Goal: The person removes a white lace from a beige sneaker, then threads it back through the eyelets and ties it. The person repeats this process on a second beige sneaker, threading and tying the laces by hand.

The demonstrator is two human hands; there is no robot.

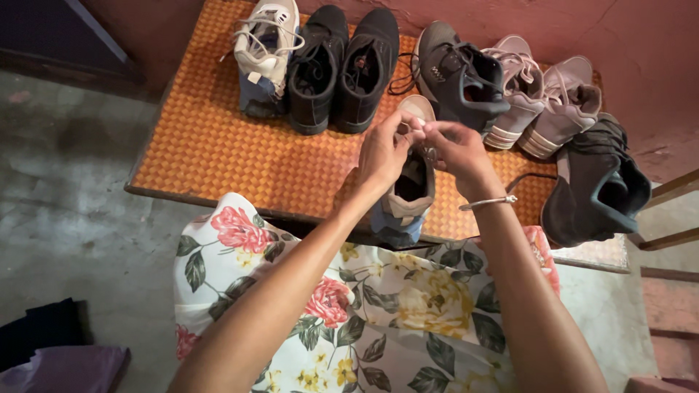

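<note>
right, i'm looking down at a low table (218, 156) with an orange woven top, and both hands meet over one shoe near its front edge. the shoe (406, 200) is a beige and blue sneaker, toe pointing away from me to about 12 o'clock, heel hanging close to the table's near lip. my left hand (384, 154) and right hand (455, 149) are pinched together above its tongue, fingertips closed on what looks like the lace ends or a small lace piece; it's too small for me to tell exactly which. a thin metal bangle (488, 202) sits on the right wrist.

i judge the sneaker light and soft in the upper, stiff only in the sole, so it would shift if tugged hard by the laces; the heel collar or the sole sides look like the firm places to take hold. the lace itself seems thin and limp, a fingertip-pinch thing.

at 10 o'clock from the hands stands a white sneaker (266, 51), then a black pair (342, 69) at 11. a grey shoe (459, 76) lies at 1 o'clock, a pale pink pair (542, 102) at 2, and a dark high-top (593, 185) at 3. a floral dress (349, 320) covers my lap at 6.
</note>
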